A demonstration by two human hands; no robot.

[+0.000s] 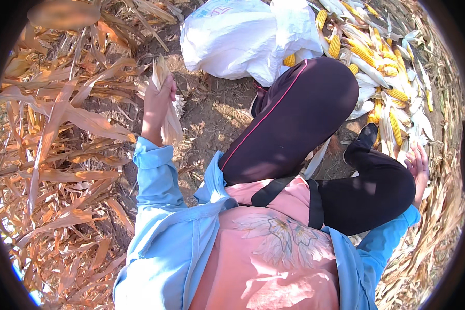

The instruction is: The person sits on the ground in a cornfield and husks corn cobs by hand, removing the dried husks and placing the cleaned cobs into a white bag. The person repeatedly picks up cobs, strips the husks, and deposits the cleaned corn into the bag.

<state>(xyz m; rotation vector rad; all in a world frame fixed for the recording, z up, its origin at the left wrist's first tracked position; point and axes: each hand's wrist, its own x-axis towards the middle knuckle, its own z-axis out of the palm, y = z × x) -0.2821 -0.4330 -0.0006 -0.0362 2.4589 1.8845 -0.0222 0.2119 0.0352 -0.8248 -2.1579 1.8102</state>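
My left hand (160,101), out to the left, is closed around a bunch of dry pale corn husks (172,126). The husks stick out above the fist and trail below it; whether a cob is inside cannot be seen. Beyond my right knee, my right hand (418,166) has its fingers stretched out and slightly apart, with no object visible in it. It is beside the near end of a pile of yellow corn cobs (395,126), many with whitish husks peeled back. Part of that hand is hidden behind my leg.
A white woven sack (248,39) lies at the far middle, against my bent knee, with a few cobs beside it. Dry brown corn stalks and leaves (62,170) cover the left side. Bare soil (212,111) shows between them and my leg. More dry leaves (434,232) lie at right.
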